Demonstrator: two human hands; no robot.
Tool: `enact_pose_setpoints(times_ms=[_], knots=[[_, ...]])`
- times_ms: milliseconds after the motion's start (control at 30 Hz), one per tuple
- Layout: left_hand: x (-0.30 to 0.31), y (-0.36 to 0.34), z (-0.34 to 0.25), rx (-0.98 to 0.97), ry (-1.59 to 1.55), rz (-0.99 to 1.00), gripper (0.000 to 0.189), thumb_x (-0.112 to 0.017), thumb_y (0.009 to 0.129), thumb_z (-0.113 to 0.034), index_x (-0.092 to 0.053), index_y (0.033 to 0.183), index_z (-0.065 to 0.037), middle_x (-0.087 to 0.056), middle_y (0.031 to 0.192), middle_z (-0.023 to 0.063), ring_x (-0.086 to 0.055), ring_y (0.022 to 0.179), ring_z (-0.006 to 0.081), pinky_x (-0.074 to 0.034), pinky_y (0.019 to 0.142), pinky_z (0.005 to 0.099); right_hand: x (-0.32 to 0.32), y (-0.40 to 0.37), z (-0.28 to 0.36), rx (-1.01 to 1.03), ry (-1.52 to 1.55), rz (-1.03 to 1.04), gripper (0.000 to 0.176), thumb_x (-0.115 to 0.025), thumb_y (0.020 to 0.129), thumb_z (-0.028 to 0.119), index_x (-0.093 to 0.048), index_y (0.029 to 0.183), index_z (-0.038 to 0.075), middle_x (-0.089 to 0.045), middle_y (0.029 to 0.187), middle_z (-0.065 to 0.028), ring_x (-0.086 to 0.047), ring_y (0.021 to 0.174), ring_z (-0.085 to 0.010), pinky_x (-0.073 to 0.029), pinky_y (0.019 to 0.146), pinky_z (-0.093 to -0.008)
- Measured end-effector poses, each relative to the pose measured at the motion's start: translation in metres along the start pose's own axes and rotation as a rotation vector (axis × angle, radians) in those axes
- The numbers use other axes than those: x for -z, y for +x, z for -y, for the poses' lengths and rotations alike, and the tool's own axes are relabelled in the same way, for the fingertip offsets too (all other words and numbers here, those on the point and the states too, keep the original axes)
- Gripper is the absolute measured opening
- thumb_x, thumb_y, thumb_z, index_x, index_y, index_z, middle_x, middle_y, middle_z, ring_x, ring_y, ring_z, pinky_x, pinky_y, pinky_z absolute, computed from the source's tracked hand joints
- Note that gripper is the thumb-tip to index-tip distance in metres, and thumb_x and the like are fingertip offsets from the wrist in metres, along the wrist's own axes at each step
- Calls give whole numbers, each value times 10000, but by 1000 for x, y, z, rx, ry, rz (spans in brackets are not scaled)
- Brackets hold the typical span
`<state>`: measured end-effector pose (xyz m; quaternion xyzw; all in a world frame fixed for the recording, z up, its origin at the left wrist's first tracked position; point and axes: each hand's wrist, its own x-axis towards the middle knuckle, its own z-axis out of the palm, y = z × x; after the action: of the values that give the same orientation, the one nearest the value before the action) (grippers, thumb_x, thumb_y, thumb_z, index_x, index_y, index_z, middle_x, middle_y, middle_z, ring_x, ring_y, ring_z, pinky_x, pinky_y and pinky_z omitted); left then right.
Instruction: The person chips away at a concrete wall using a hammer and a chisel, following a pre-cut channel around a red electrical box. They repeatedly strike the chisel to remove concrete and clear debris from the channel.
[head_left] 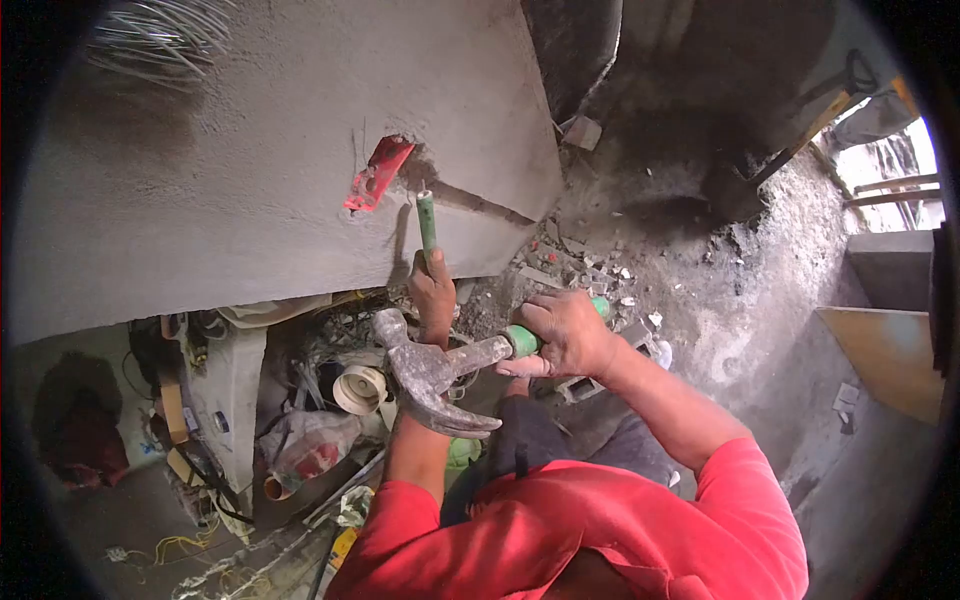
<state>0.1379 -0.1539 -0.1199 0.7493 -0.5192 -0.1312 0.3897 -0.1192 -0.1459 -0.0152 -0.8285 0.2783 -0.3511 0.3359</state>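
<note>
My left hand [433, 289] is closed around the lower end of a green-handled tool [427, 220], held upright with its thin tip near the grey wall [300, 130]. Just above that tip, a red electrical box [379, 174] is set in the wall, beside a groove that runs off to the right. My right hand [572, 335] grips the green handle of a claw hammer [425, 375]. The metal hammer head is left of my right hand, over my left forearm, with its claw curving to the lower right.
Broken rubble [575, 270] litters the floor below the wall's right end. Coiled wires [165, 35] hang at the upper left. Pipes, bags and a white pipe fitting [359, 389] lie at lower left. A shovel [810, 130] leans at upper right, above a wooden board [890, 355].
</note>
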Motion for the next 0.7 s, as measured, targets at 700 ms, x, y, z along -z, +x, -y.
enact_pose_setpoints(times_ms=[700], knots=[[-10,4,19,126,82,71,612,-453,999,-529,-625,1058,55,-658,897,280,-635,887,477,-482,729,516,-19,20,-35,-36,-124,-15,583,-701,764,635,-579,787,66,-596,664,-126,-637,612,-360,-497,541,-452]])
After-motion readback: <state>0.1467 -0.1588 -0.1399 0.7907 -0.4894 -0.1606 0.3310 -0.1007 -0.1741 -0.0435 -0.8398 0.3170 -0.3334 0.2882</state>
